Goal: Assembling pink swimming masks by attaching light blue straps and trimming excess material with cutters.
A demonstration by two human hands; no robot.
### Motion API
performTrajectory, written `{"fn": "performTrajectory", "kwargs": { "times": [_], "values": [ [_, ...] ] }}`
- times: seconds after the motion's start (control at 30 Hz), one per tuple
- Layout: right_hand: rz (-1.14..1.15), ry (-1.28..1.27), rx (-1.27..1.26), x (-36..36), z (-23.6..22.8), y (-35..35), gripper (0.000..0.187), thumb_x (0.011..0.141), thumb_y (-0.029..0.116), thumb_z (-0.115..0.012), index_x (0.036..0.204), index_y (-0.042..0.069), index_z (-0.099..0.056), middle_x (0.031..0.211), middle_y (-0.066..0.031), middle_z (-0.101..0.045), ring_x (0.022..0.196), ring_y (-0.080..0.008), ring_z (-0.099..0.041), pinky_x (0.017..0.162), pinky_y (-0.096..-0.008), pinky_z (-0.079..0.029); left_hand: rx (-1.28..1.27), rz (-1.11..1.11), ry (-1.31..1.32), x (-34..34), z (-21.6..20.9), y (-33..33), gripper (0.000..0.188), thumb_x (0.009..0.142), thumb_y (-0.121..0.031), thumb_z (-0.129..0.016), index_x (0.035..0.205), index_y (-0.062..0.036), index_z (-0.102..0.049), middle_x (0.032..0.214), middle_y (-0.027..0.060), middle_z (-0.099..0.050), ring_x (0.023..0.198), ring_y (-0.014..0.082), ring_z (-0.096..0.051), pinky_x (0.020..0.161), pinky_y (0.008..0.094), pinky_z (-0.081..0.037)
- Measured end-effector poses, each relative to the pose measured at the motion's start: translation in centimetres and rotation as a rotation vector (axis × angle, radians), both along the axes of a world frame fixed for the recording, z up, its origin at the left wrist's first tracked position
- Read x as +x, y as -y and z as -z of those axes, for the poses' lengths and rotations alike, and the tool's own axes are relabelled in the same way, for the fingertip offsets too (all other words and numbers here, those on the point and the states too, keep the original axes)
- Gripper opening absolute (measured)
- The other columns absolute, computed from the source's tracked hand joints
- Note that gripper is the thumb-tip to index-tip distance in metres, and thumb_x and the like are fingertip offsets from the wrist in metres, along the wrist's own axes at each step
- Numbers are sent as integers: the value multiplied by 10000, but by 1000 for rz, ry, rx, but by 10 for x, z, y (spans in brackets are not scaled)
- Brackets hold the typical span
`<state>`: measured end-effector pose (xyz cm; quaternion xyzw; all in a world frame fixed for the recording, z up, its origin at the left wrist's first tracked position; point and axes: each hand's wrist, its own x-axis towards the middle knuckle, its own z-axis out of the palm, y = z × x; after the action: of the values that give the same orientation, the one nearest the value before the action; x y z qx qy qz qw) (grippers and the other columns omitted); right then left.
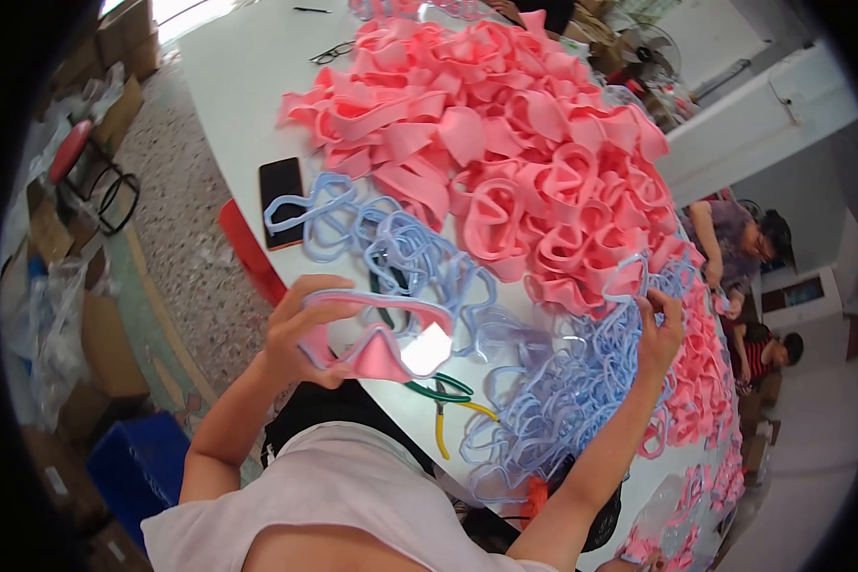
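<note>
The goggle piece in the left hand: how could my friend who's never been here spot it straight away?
Find the white table heaped with pink loops, then go to its near left edge. There the left hand holds up the goggle piece. Unlike the loose pink loops and thin blue frames, it has both colours: pink with a pale-blue rim.

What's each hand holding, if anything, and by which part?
The left hand grips a pink goggle frame by its left end. The right hand seems to pinch a pale blue loop, exactly where unclear.
</note>
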<state>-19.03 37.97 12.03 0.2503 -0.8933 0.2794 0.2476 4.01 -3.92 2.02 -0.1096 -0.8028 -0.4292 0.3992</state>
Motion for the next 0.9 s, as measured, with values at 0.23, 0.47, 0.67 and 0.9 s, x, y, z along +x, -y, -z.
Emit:
{"fn": "performTrajectory", "kwargs": {
  "times": [0.23, 0.47, 0.67, 0.9],
  "values": [
    [-748, 235, -18, 95, -18, 160, 229, 713, 33, -792, 930, 61, -724, 845, -47, -629, 759, -207, -566, 680, -315, -460, -118, 135, -119, -16, 3, -20, 911, 566, -296, -876, 1321, 24, -480, 1209, 187, -586, 1066, 320, -594, 870, 403, -502],
    [-795, 173, 80, 108, 1, 183, 211, 734, 49, -785, 931, 56, -707, 815, -53, -602, 731, -216, -556, 601, -325, -459, -89, 242, -164, -11, 4, -30, 1003, 552, -438, -911, 1333, -45, -420, 1247, 181, -552, 1117, 343, -572, 947, 446, -460],
    [-859, 218, 69, 113, -2, 184, 302, 698, 36, -798, 990, 70, -730, 853, -41, -632, 751, -194, -543, 633, -309, -440, -168, 263, -210, -6, 1, -30, 868, 577, -483, -899, 1217, -94, -461, 1230, 171, -553, 1097, 341, -587, 921, 432, -489],
    [-954, 356, 162, 117, -17, 184, 299, 737, 132, -771, 1007, 43, -677, 917, -69, -603, 847, -248, -532, 738, -359, -438, -320, 233, -406, -5, 5, -28, 719, 692, -458, -845, 1189, -91, -477, 1245, 167, -567, 1075, 321, -613, 923, 401, -501]
  ]
}}
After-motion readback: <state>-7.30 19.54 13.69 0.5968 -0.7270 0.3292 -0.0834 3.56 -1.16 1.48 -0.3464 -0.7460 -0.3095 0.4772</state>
